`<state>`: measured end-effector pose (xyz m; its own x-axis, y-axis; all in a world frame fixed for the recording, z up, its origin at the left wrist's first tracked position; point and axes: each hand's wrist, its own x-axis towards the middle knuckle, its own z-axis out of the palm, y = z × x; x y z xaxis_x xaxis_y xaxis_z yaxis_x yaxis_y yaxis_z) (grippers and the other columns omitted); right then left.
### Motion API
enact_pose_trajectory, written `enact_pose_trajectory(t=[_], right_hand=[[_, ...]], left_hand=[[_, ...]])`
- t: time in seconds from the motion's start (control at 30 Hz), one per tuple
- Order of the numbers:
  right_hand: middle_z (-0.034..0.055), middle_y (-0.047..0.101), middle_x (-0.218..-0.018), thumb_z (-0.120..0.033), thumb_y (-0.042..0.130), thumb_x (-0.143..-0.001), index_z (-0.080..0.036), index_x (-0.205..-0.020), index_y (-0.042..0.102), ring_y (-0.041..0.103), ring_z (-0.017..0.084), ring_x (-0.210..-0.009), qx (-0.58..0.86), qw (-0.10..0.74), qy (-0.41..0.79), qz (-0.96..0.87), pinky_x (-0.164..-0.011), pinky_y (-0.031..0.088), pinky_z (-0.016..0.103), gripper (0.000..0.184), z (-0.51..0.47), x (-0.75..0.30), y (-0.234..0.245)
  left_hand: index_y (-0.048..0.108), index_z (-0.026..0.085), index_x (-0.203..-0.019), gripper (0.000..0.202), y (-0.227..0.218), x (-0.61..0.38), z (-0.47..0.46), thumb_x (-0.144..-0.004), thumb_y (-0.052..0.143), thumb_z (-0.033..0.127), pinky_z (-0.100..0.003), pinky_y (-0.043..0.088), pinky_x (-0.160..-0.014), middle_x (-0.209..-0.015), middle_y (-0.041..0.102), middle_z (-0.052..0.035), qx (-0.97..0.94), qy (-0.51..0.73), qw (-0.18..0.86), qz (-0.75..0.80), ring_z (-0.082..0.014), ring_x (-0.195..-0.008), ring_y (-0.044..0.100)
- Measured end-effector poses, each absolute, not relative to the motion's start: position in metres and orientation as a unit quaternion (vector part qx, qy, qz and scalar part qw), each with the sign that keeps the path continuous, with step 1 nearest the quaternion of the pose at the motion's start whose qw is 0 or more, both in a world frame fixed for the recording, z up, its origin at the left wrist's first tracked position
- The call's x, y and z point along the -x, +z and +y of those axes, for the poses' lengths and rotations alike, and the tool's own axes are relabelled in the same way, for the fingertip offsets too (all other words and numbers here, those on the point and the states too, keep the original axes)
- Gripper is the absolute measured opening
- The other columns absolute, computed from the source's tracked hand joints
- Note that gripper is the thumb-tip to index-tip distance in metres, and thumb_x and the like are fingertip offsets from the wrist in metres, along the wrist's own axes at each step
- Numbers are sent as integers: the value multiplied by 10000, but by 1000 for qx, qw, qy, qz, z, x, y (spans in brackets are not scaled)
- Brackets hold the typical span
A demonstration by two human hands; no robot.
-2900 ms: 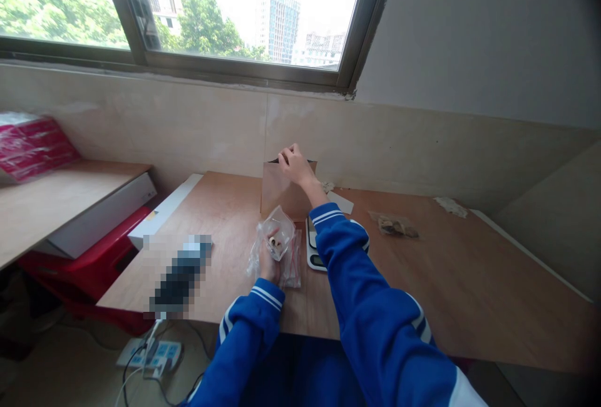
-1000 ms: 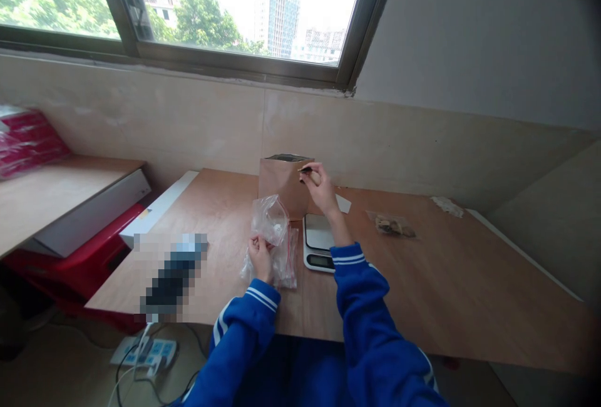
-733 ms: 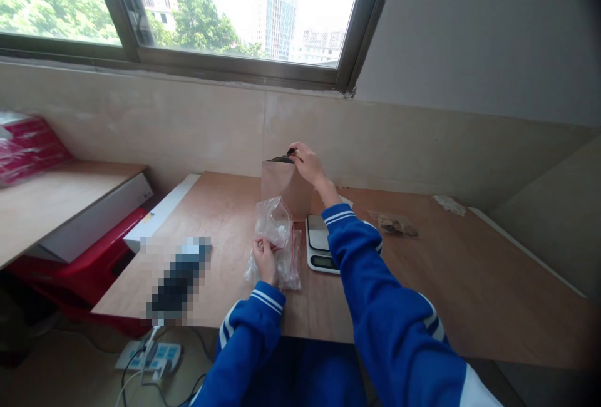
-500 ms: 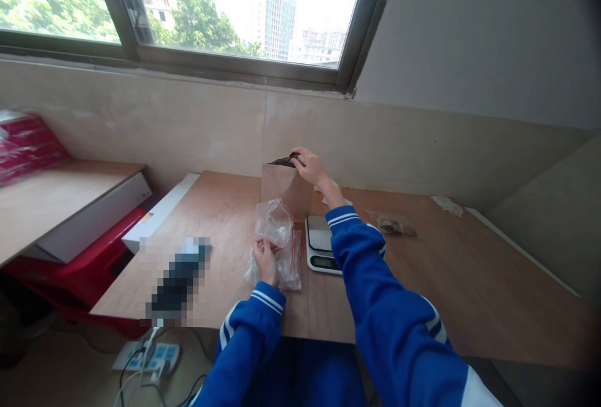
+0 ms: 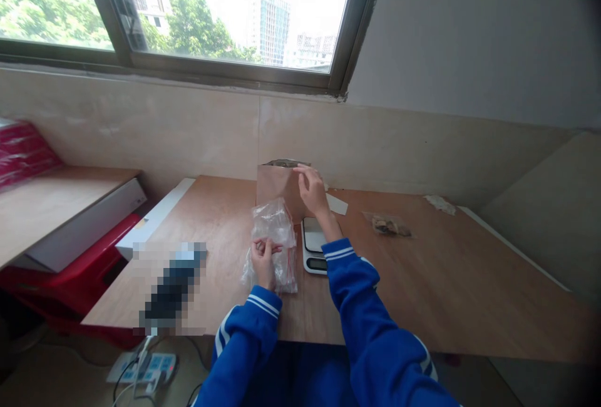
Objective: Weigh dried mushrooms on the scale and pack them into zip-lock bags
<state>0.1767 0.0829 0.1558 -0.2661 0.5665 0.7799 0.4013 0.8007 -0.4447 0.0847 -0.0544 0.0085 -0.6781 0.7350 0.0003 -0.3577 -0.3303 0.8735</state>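
My left hand (image 5: 263, 258) pinches the edge of a clear plastic bag (image 5: 273, 225) held upright over a stack of small zip bags with red lines (image 5: 286, 269) on the wooden table (image 5: 422, 275). My right hand (image 5: 312, 189) hovers just in front of the open brown paper bag (image 5: 277, 185), fingers curled; I cannot make out whether anything is in them. A small white digital scale (image 5: 313, 246) lies right under my right wrist.
A filled clear packet (image 5: 389, 226) lies to the right, with a scrap (image 5: 439, 203) near the wall and a white card (image 5: 337, 205) behind the scale. A blurred dark object (image 5: 171, 285) lies at the left. A side bench (image 5: 51, 200), red stool and floor power strip (image 5: 141, 368) stand left.
My right hand has come down and back from the mouth of the brown paper bag to just in front of it. My left hand keeps its hold on the clear bag.
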Motion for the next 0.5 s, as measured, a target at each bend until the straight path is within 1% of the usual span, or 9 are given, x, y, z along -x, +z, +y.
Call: enact_pose_trajectory(t=[0.07, 0.13, 0.2, 0.23, 0.3, 0.37, 0.43, 0.5], right_hand=[[116, 634, -1218, -392, 363, -981, -200, -1107, 620, 549, 228, -1187, 325, 550, 137, -757, -1056, 407, 433, 345, 56, -180, 141], [128, 598, -1274, -466, 458, -940, -197, -1195, 568, 560, 238, -1170, 348, 539, 217, -736, -1017, 439, 433, 387, 31, -184, 127], [122, 628, -1222, -501, 571, -872, -200, -1241, 530, 601, 240, -1099, 370, 521, 297, -709, -974, 468, 427, 478, 14, -189, 115], [110, 663, -1139, -510, 608, -841, -199, -1217, 544, 630, 237, -1028, 378, 518, 332, -692, -929, 493, 418, 492, 10, -193, 111], [73, 696, -928, -523, 633, -806, -196, -1091, 611, 657, 219, -833, 388, 524, 383, -655, -792, 536, 385, 435, 9, -202, 106], [47, 674, -791, -536, 628, -795, -193, -952, 651, 623, 189, -660, 392, 548, 403, -619, -643, 532, 346, 378, 14, -212, 105], [42, 659, -760, -540, 635, -786, -192, -893, 647, 592, 171, -594, 393, 588, 396, -586, -562, 506, 319, 364, 19, -220, 106], [44, 658, -782, -543, 649, -777, -194, -914, 624, 588, 166, -588, 395, 626, 379, -555, -553, 502, 312, 375, 18, -224, 107]], left_hand=[[471, 208, -889, 291, 14, -89, -59, -750, 673, 364, -300, 521, -643, -750, 608, 8, -252, 781, 328, 467, -156, -658, 637], [501, 210, -893, 250, 17, -92, -64, -752, 674, 322, -293, 509, -675, -783, 612, 0, -313, 765, 304, 474, -153, -693, 627], [538, 205, -893, 207, 16, -95, -68, -748, 669, 273, -295, 495, -709, -804, 618, -12, -380, 740, 280, 479, -157, -728, 615], [552, 203, -892, 189, 15, -96, -69, -745, 661, 247, -297, 487, -722, -808, 620, -17, -407, 728, 270, 481, -160, -742, 609], [566, 198, -891, 181, 13, -97, -70, -726, 642, 197, -294, 472, -725, -787, 613, -15, -436, 714, 256, 483, -162, -739, 592], [572, 192, -906, 209, 12, -96, -70, -705, 616, 160, -280, 457, -699, -750, 589, -1, -439, 711, 256, 487, -155, -705, 569], [572, 187, -920, 224, 14, -96, -69, -701, 585, 142, -263, 443, -667, -733, 568, 10, -441, 703, 271, 488, -146, -676, 549], [567, 190, -921, 204, 20, -97, -69, -723, 548, 143, -251, 434, -637, -723, 552, 16, -441, 694, 293, 488, -139, -653, 534]])
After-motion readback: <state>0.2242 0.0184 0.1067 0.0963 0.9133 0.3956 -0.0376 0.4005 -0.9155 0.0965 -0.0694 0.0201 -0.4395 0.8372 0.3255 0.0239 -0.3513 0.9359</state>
